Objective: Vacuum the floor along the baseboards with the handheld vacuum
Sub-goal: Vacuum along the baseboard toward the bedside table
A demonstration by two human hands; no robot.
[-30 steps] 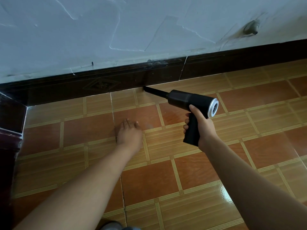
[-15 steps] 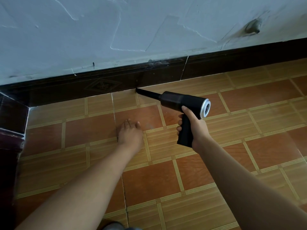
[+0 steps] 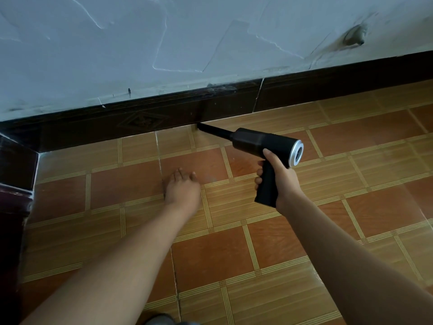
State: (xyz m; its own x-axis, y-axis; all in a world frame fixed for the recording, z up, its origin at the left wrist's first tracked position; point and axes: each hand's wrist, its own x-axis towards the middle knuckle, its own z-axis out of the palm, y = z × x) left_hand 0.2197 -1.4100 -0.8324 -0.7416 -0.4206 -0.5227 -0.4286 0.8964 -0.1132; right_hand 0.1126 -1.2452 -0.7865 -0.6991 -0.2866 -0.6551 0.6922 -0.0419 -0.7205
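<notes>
My right hand (image 3: 280, 181) grips the handle of a black handheld vacuum (image 3: 260, 141) with a silver ring at its rear end. Its narrow nozzle tip (image 3: 201, 126) touches the seam where the tiled floor (image 3: 234, 254) meets the dark brown baseboard (image 3: 140, 123). My left hand (image 3: 182, 188) lies flat, palm down, on an orange tile left of the vacuum, holding nothing.
A cracked pale blue wall (image 3: 187, 43) rises above the baseboard. At the far left a dark glossy corner (image 3: 14, 165) juts out from the wall. A vertical joint (image 3: 257, 95) splits the baseboard right of the nozzle. Orange and striped tiles stretch to the right.
The vacuum shifted left along the baseboard half a second ago; now its nozzle tip sits at about the same spot on the seam. My left hand has stayed planted.
</notes>
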